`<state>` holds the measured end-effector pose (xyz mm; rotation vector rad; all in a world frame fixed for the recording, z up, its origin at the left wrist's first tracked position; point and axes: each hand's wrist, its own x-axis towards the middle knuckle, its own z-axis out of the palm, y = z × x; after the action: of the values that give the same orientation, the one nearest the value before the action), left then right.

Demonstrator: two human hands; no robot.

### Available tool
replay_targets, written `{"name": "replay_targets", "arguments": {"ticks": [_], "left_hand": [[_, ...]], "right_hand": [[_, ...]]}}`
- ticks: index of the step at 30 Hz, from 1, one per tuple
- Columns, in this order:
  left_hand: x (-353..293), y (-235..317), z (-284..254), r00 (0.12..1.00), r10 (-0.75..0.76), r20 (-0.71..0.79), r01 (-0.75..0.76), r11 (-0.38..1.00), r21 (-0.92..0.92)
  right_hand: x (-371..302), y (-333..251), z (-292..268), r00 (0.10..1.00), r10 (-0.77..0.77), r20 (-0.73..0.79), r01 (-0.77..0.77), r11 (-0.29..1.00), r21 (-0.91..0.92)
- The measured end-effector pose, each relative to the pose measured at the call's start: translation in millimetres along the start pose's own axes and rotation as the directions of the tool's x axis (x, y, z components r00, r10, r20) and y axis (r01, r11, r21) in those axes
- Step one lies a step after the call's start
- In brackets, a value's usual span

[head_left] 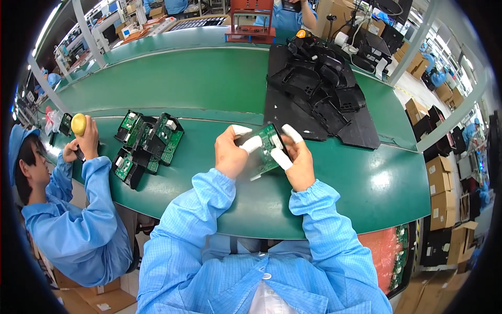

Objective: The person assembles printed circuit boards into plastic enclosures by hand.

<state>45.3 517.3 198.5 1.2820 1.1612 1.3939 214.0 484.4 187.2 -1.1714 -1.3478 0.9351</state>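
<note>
A green circuit board [267,137] with a dark edge is held up over the near part of the green bench, partly blurred at its lower end. My left hand [231,153] grips its left side between thumb and fingers. On the opposite side, my right hand [298,161] pinches it with the thumb on its face. White finger cots cover several of my fingertips. To the left lies a cluster of circuit boards in black plastic housings [149,140].
Black plastic parts [321,86] are heaped on a black mat [361,135] at the back right. A co-worker [86,209] at the left holds a yellow-handled tool [78,124]. A red fixture [252,21] stands far back. Boards and pink sheeting [380,251] fill a bin at lower right.
</note>
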Motion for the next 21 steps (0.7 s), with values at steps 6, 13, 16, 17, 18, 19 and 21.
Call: {"name": "replay_targets", "arguments": {"ticks": [6,13,16,17,18,19,21], "left_hand": [[9,-21,-1,0.984,-0.161,-0.070,0.127,0.930,-0.345],[8,-26,-1,0.952,-0.302,-0.049,0.255,0.872,-0.419],[10,-31,-3,0.941,-0.331,-0.074,0.269,0.860,-0.433],[10,-31,-4,0.934,-0.346,-0.092,0.274,0.855,-0.440],[11,-31,-4,0.933,-0.348,-0.095,0.274,0.855,-0.440],[12,-30,-5,0.930,-0.349,-0.118,0.263,0.852,-0.453],[15,-33,-6,0.931,-0.340,-0.133,0.240,0.845,-0.479]], "right_hand": [[-5,9,4,0.999,0.025,0.033,-0.029,0.990,0.136],[-4,7,9,0.999,0.034,0.018,-0.037,0.981,0.189],[-6,9,9,0.992,0.116,0.041,-0.123,0.964,0.237],[-7,9,10,0.985,0.166,0.050,-0.173,0.956,0.235],[-9,9,11,0.985,0.167,0.053,-0.175,0.956,0.236],[-11,7,13,0.979,0.187,0.080,-0.201,0.949,0.244],[-12,13,13,0.964,0.247,0.103,-0.250,0.968,0.018]]}}
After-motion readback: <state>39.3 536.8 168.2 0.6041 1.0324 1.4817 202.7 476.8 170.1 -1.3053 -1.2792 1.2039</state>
